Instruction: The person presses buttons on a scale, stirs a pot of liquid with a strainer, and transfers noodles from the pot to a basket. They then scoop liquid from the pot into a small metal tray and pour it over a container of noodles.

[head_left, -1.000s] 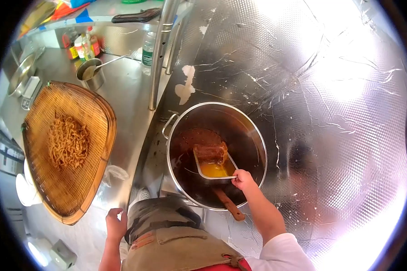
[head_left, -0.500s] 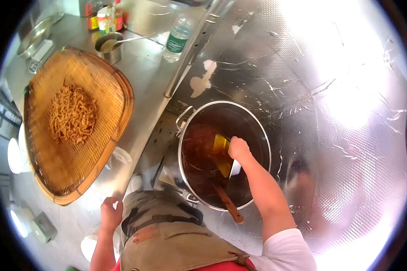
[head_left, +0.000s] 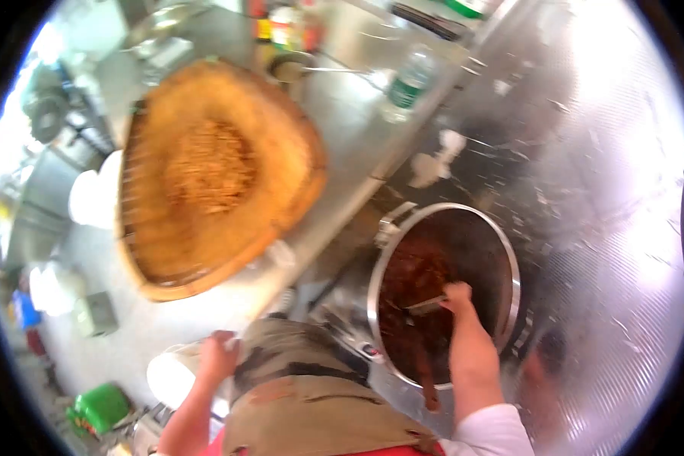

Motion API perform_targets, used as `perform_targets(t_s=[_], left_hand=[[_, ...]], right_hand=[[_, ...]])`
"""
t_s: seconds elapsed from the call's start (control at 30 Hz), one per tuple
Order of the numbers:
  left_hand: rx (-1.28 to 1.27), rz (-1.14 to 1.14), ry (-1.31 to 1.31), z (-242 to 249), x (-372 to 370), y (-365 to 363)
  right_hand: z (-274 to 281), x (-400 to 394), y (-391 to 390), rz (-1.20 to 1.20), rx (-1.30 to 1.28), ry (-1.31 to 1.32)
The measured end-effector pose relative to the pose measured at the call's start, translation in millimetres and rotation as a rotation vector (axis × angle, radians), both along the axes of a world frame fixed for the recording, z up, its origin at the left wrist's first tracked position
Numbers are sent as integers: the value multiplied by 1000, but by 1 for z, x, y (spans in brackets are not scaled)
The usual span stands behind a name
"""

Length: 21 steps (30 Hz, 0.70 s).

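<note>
My right hand (head_left: 457,296) is inside a tall steel pot (head_left: 375,304), closed around a small scoop (head_left: 427,305) whose pale edge shows over the contents. Dark reddish-brown liquid (head_left: 410,277) lies in the pot, with lumps that blur hides. A wooden handle (head_left: 429,391) leans out over the pot's near rim. My left hand (head_left: 219,353) hangs beside my apron (head_left: 296,414) near the counter edge. Its fingers are loosely bent, thumb apart, with nothing visible in them. A white bucket (head_left: 171,380) is close below it.
On the steel counter (head_left: 342,152) to the left sits a woven bamboo tray (head_left: 281,197) with a heap of brown strips (head_left: 214,167). Behind it are a metal cup (head_left: 292,68) with a spoon, sauce bottles (head_left: 285,26) and a water bottle (head_left: 409,83). A metal wall (head_left: 608,228) borders the pot.
The view has swung left, so everything appears shifted right. The scoop, which showed golden yellow before, now appears as a thin pale edge tilted in the pot. The right hand still grips it.
</note>
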<state>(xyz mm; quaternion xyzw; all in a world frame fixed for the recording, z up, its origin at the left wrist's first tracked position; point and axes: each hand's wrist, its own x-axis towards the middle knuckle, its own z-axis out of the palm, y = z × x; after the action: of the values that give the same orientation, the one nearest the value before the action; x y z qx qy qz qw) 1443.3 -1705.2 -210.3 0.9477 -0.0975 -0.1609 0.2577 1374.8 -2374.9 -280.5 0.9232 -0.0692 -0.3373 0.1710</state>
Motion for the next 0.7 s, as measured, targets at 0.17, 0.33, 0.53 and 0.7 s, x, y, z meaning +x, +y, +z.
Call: perform_targets(t_s=[0.17, 0.33, 0.53, 0.7], left_hand=[[-45, 131, 255, 75, 20, -46], [-81, -9, 183, 59, 45, -55], [-177, -108, 145, 24, 71, -65], [-318, -236, 206, -22, 93, -57]], right_hand=[[-49, -26, 19, -2205, 1164, -1029], [-24, -50, 42, -2277, 1324, -1191], [16, -87, 89, -2321, 1367, -1294], [45, -116, 138, -1841, 1491, -1293]])
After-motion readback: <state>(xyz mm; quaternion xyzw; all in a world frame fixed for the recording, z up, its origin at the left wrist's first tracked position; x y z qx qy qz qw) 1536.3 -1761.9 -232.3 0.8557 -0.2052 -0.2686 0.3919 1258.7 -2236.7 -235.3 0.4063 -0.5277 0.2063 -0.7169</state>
